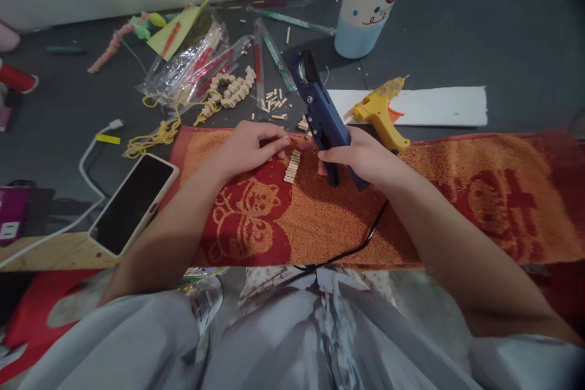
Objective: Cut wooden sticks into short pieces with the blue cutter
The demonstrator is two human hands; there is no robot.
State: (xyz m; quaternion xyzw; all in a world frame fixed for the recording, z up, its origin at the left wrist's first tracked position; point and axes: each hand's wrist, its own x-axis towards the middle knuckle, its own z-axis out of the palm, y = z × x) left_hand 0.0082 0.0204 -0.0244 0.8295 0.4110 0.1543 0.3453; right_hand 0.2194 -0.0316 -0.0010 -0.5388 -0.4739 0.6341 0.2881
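My right hand [365,157] is wrapped round a dark blue hand tool [322,111], whose head points up and away from me. On the orange and red towel [333,225] lies a short row of small wooden pieces [292,166], between my two hands. My left hand [251,145] rests at the towel's far edge, thumb and fingers pinched together just beside that row; whatever is between the fingertips is too small to make out. Loose cut sticks [275,99] are scattered on the dark table beyond.
A yellow glue gun [381,116] lies over a white strip [443,106]. Behind stands a tall bottle [361,18]. Plastic packets [192,67], yellow string [158,137] and a wooden-piece chain [237,88] lie left. A phone [134,204] is beside my left forearm.
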